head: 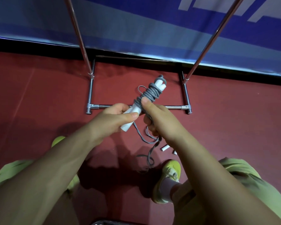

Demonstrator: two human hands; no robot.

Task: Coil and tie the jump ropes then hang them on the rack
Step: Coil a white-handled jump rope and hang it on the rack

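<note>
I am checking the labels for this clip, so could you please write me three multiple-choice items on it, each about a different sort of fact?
1. Where does the rack's base stand?
A. on a table
B. on the red floor
C. on a bench

2. What colour is the cord wound round the handles?
A. grey
B. yellow
C. black

3. What state is the jump rope in?
A. hung on the rack
B. lying flat on the floor
C. partly wound, loose cord trailing down

Answers:
1 B, its feet rest on the red floor.
2 A, the coils are grey on white handles.
3 C, the left hand grips the handles, the right hand holds the cord, and loops hang below.
</note>
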